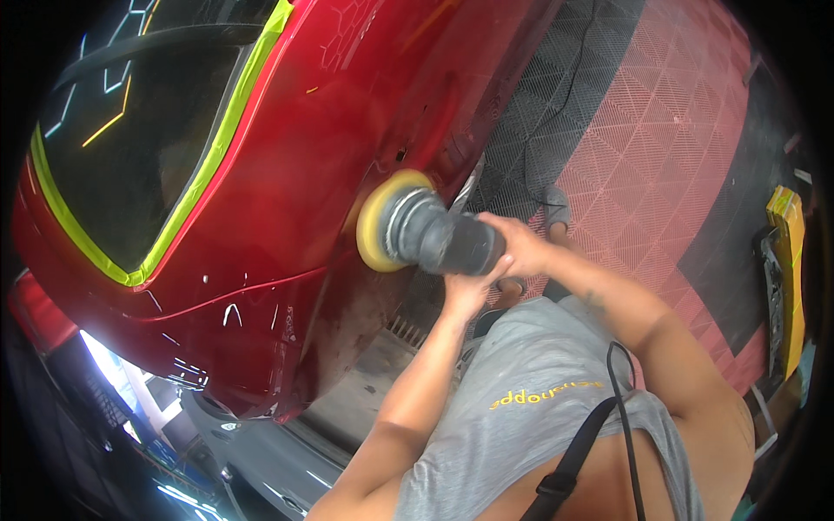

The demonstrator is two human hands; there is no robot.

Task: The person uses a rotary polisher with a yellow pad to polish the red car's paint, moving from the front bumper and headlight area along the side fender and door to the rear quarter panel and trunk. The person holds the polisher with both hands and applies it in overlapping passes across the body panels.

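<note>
Both of my hands grip a black and grey car polisher at its rear end. A round yellow foam pad at the front of the tool lies against the side of a red car. My left hand is closed around the polisher's underside, its fingers partly hidden by the body. At the tool's back end my right hand is wrapped round it. Below and around the pad the red paint looks hazy. A small dark slot in the panel shows just above the pad.
Bright green masking tape edges the dark car window. A dark cable runs along the grey and red tiled floor. A grey car stands close by at the lower left. A yellow box-like object is at the far right.
</note>
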